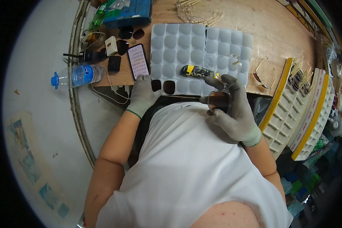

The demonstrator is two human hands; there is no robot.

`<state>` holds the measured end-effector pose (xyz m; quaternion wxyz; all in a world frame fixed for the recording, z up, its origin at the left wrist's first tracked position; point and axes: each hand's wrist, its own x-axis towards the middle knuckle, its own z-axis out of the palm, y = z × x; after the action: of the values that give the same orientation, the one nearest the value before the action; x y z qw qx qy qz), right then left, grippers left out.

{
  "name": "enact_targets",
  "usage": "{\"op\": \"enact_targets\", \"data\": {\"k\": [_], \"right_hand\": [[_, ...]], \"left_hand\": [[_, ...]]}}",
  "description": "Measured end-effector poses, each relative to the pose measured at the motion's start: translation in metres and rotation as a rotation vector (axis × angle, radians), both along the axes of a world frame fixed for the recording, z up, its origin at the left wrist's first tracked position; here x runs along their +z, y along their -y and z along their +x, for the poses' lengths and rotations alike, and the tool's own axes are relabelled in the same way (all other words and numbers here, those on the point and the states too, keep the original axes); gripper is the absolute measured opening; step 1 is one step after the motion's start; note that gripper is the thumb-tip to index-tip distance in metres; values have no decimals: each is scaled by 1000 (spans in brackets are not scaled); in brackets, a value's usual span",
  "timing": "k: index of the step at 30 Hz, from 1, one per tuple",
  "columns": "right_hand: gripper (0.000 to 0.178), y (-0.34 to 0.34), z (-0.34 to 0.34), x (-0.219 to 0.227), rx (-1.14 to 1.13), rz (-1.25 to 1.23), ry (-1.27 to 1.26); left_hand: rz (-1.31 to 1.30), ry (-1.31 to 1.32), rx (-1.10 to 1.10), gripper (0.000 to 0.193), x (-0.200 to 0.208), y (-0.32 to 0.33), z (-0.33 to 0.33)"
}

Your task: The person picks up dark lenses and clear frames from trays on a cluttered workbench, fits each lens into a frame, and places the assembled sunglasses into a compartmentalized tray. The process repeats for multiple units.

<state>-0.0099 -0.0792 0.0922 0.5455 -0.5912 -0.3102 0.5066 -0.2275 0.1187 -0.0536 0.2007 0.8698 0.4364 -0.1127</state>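
My right hand [235, 112], in a grey glove, is closed around a pair of sunglasses [219, 101] just above my lap. A dark lens shows between the thumb and fingers, and a thin clear temple reaches over the mat. Beside those fingertips a tool with a black, yellow and speckled handle [198, 71] lies on the grey padded mat [178, 41]; its far end is partly hidden. My left hand [143, 95], also gloved, rests at the table edge with fingers stretched toward the lower end of a lit phone [138, 62]. Next to it lie dark lenses [168, 87].
Left of the phone are a water bottle [88, 75], a small white box [111, 46], more dark lenses [138, 34] and a cable. A blue box [128, 14] stands behind. At right, spectacle frames [257, 77] lie near slotted white trays [283, 102] with yellow edges. Clear temples [199, 11] lie at the back.
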Motion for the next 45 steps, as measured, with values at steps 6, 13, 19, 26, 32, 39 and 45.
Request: {"op": "enact_targets", "data": {"k": [6,13,19,26,32,39,45], "right_hand": [[42,-1,-13,-5,-153,-89,-90],[40,-33,-59,7,-121,-20,86],[30,-30,-64,26,-25,-79,-95],[30,-12,-65,10,11,11,66],[28,-19,-83,14,-140,-52,192],[32,-13,-86,21,-161,-46,125],[27,-6,-78,25,-107,-11,18]], "left_hand": [[-665,551,317,38,21,-21,-13],[-1494,1055,185,21,117,2,40],[-1892,998,276,26,122,-8,20],[-1620,917,61,20,136,-1,6],[-976,974,-282,22,128,-5,2],[-1428,946,-50,24,138,7,2],[-1294,979,-86,23,151,12,-1]]}}
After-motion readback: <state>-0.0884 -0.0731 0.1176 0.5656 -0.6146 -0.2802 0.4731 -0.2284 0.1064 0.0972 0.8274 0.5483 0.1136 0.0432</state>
